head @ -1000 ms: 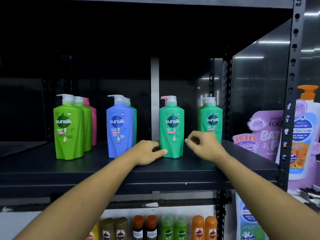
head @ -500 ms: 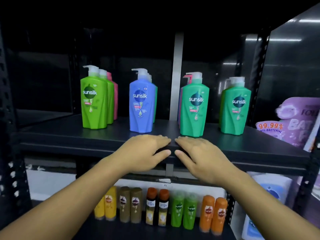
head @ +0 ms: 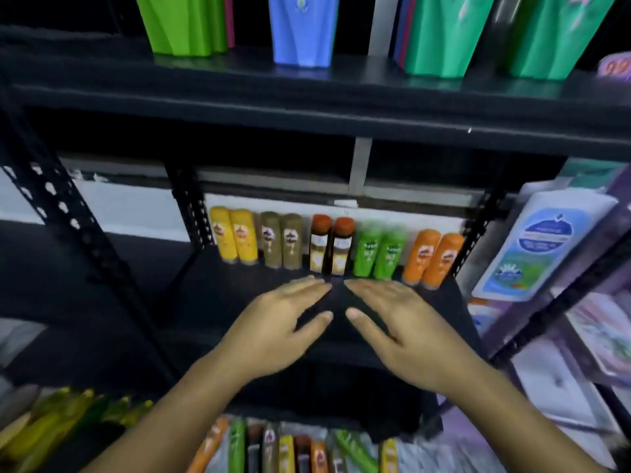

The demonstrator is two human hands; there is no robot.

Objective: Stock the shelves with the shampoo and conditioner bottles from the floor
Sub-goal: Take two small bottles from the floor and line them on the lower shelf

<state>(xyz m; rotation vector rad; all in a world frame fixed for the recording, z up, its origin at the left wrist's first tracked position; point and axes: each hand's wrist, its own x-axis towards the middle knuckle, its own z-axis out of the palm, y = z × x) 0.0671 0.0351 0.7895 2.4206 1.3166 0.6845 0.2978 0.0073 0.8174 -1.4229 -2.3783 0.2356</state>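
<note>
Two hands mid-frame: left hand (head: pixel 273 332) and right hand (head: pixel 409 332), side by side, with a narrow gap between the fingertips. What are they carrying?

Nothing! Palms down, fingers straight, spread over the front of the middle shelf (head: pixel 211 302). Whether they're touching it, I can't tell.

And the stock?

Floor bottles (head: pixel 286 448) lie jumbled along the bottom edge of the frame, below the wrists: orange, green, yellow, all blurred.

Beyond the fingertips?

Small bottles (head: pixel 334 245) stand upright in a row at the back of that shelf, in pairs: yellow, brown, dark, green, orange. Along the top of the frame, the upper shelf (head: pixel 307 93) carries big bottles (head: pixel 302 29) in lime, blue and teal, tops cut off.
</note>
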